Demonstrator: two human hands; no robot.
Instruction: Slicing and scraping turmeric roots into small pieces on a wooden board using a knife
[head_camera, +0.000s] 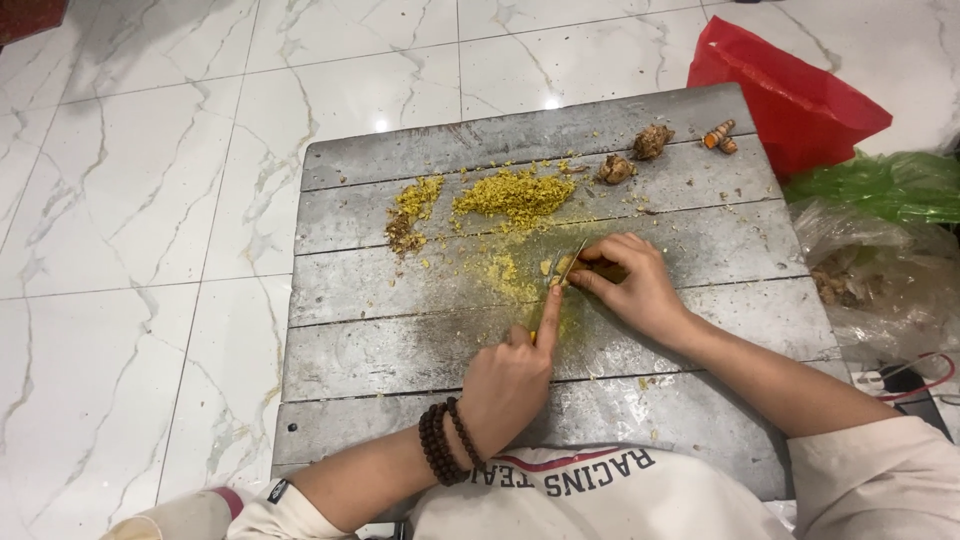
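Left hand (508, 385) grips the knife (566, 265), forefinger along its spine. Right hand (628, 285) pinches a small root piece (566, 266) (firm, probably slippery) just below the yellow chopped pile (512, 193).

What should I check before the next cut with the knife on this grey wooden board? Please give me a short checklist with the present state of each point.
1. Left hand grips the knife, index finger along the blade's back: ok.
2. Right hand pins the small yellow root piece on the board: ok.
3. Right fingertips clear of the blade: not ok, they sit right beside it.
4. Blade edge sharp and clean: cannot tell, too small to see.
5. Chopped yellow pile lies away from the cutting spot: ok.
6. Whole roots wait at the far edge, apart from both hands: ok.
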